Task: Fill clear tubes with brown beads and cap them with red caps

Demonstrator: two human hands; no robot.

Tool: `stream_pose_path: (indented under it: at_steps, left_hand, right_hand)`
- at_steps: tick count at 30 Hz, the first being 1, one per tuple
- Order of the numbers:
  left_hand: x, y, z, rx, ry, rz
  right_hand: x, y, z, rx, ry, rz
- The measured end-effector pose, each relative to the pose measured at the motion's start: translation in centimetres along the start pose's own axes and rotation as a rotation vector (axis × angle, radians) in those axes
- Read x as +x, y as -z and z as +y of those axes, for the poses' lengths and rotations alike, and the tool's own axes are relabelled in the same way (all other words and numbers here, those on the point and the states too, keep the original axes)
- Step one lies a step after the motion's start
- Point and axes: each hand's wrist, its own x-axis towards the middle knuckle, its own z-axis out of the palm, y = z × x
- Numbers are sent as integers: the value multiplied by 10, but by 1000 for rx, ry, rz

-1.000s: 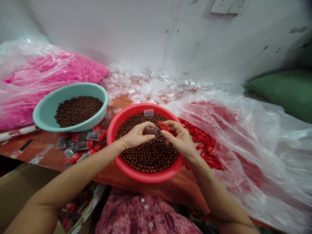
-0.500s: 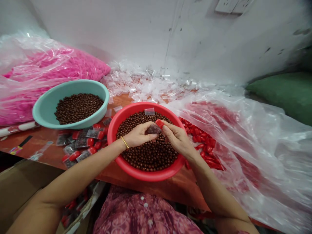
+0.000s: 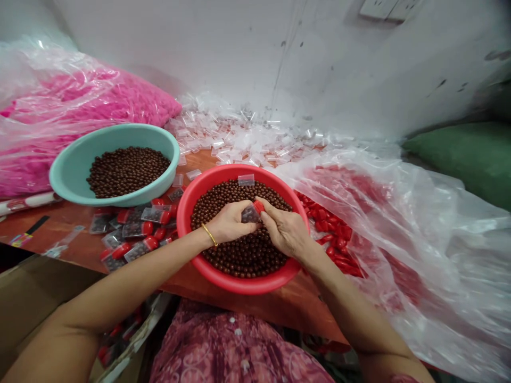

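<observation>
Red plastic forms the basin (image 3: 187, 213), the landmark for this figure. Your left hand (image 3: 229, 223) and right hand (image 3: 285, 231) meet over its middle, above the bed of brown beads (image 3: 243, 255). Both hands are closed in a fingertip pinch on one small clear bag (image 3: 249, 214), which appears to carry a few beads. A red cap (image 3: 258, 206) sits at the bag's upper right corner, against your right thumb. Whether the bag touches the beads below cannot be told. Judge the bag light, thin, limp and rather slippery: it will sag and spill if gripped mid-body, so hold it by the top edge near the cap. The loose beads are hard, round and will likely roll. Left of the basin stands a teal basin (image 3: 72, 170), also holding beads, and filled packets (image 3: 136, 231) lie between the two. Behind the basin spreads a heap of empty clear bags (image 3: 239, 141). To its right, red caps (image 3: 335, 234) lie under plastic sheeting. No brand, label or writing can be read anywhere.
</observation>
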Motion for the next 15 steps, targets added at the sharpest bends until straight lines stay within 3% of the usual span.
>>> stream_pose_path:
  at_steps: [3,7,12,15]
  left_hand:
    - [-1,-1,2,-30,33,28]
    - [-1,-1,5,-119,49,10]
    - [3,0,10,-263,165,-61]
    - [5,3,12,-439,183,-127]
  right_hand:
    - [3,-4,2,72,-23,28]
    - [5,-8,5,491,-32,35]
    - [1,-11,-2,858,-255,-14]
    - [1,-14,-5,1049,-369,86]
